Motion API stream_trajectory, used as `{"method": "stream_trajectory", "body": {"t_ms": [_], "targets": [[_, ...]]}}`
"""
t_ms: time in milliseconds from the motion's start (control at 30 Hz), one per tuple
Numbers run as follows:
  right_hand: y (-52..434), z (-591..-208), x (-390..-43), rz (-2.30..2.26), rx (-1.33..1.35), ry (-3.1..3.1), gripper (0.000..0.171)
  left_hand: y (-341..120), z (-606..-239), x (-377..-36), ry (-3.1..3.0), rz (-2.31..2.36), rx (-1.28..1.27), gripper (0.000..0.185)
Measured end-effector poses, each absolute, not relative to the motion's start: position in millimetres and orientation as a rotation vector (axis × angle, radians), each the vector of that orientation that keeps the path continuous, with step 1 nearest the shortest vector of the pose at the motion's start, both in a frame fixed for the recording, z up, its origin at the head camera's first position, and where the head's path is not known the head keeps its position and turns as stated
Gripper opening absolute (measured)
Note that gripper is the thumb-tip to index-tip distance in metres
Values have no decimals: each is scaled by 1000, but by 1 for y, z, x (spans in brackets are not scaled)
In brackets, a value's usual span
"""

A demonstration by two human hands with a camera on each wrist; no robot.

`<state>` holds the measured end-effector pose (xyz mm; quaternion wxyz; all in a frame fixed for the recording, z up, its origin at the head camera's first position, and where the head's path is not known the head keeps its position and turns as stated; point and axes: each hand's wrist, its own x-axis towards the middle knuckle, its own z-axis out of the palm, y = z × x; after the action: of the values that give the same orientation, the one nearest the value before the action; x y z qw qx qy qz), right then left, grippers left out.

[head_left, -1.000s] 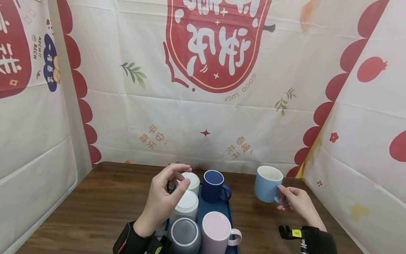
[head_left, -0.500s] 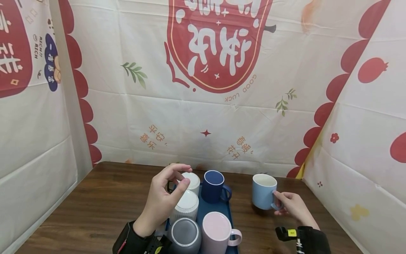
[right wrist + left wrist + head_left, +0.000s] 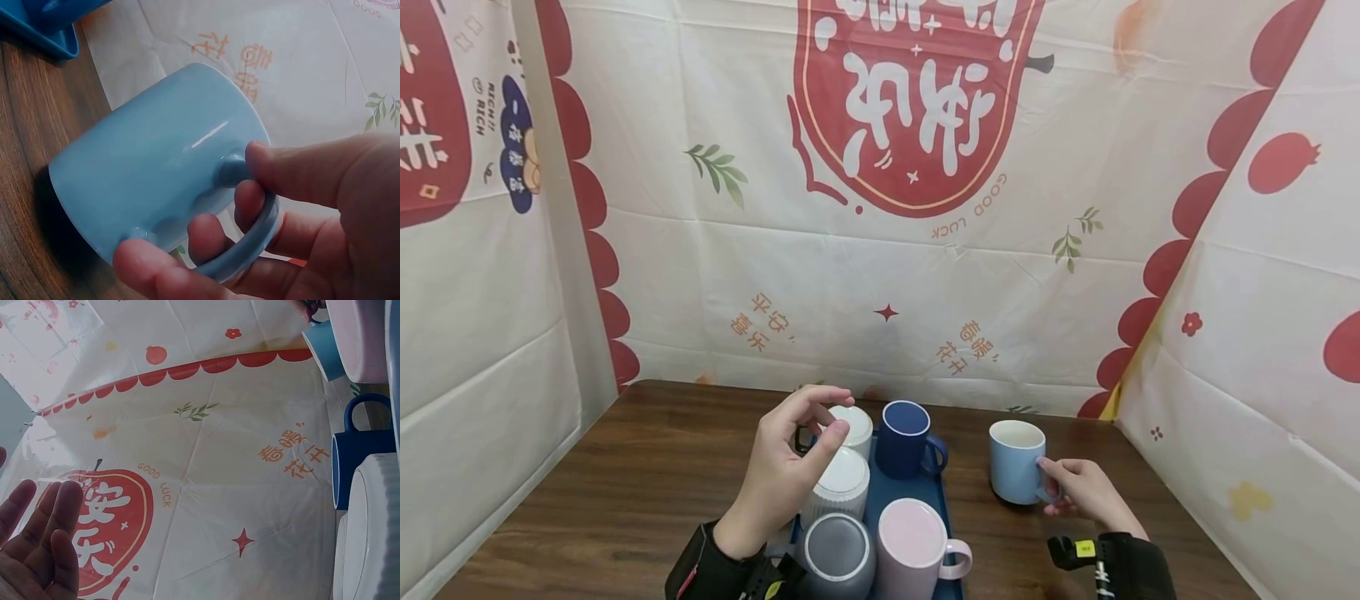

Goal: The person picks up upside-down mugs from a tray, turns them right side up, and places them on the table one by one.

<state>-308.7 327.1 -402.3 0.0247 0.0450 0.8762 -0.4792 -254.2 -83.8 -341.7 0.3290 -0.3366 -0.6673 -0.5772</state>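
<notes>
My right hand [image 3: 1088,492] holds a light blue mug [image 3: 1015,462] by its handle, to the right of a blue tray [image 3: 891,490]. In the right wrist view, my thumb and fingers curl round the handle of that upright mug [image 3: 162,147], its base at or just above the table. My left hand [image 3: 786,471] hovers left of the tray with relaxed, slightly bent fingers and nothing in it. Near it on the tray are two white cups [image 3: 842,477], the front one ribbed, and a grey mug [image 3: 837,550], partly covered by my wrist.
A dark blue mug [image 3: 904,437] stands at the tray's back right, its handle pointing right. In front of it is a pink mug [image 3: 912,542]. The brown wooden table [image 3: 610,492] meets a printed cloth wall [image 3: 820,275] at its back edge.
My right hand has lowered the light blue mug towards the table and brought it slightly left, nearer the tray. My left hand has kept its place.
</notes>
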Motion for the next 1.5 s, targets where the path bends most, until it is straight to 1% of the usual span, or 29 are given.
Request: {"method": "stream_trajectory", "body": {"t_ms": [333,633,900,1500], "targets": [[333,-403,-309,-1435,163,2680,44,-85,-342,-254,-1760,-1518,-872,27],[340,-401,-305,-1246,130,2757,42,-87,-342,-255,-1769,-1518,-864,27],[348,-404,-304,-1196,55,2739,38,-89,-340,-255,-1780,-1532,-849,26],[348,-401,-304,-1161,147,2802,34,-90,-337,-254,-1776,-1554,-859,26]]}}
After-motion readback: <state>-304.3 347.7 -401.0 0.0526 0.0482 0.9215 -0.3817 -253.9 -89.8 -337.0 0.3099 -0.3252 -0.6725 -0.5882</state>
